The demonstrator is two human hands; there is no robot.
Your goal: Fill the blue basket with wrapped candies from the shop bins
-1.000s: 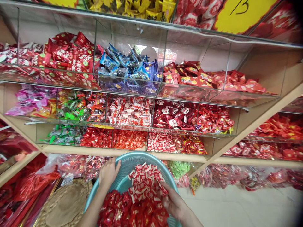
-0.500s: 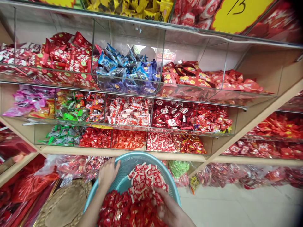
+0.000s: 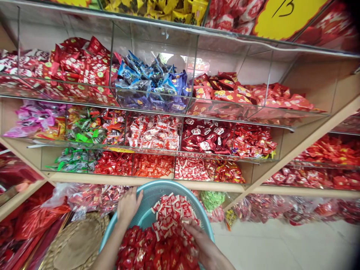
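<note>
A turquoise plastic basket (image 3: 104, 240) stands low in front of me, against the shelf's bottom edge. My left hand (image 3: 129, 206) is closed over its far left rim. Inside lie small red-and-white wrapped candies (image 3: 171, 213) towards the back right, and darker red shiny wrapped candies (image 3: 149, 249) nearer me. At the basket's right side my right hand (image 3: 201, 240) rests among the candies, fingers loosely stretched out and touching the pile. Its lower fingers are partly hidden, and I see nothing clearly gripped in it.
Candy shelves (image 3: 152, 180) with clear dividers rise ahead, holding wrapped sweets in many colours. A yellow price tag (image 3: 289, 17) hangs at top right. On the left is a round woven stool (image 3: 75, 243). Bagged candies (image 3: 258, 208) line the shelf's foot above the tiled floor (image 3: 275, 243).
My right hand has shifted slightly and its fingers have straightened over the candies. My left hand stays on the rim, and the basket has not moved.
</note>
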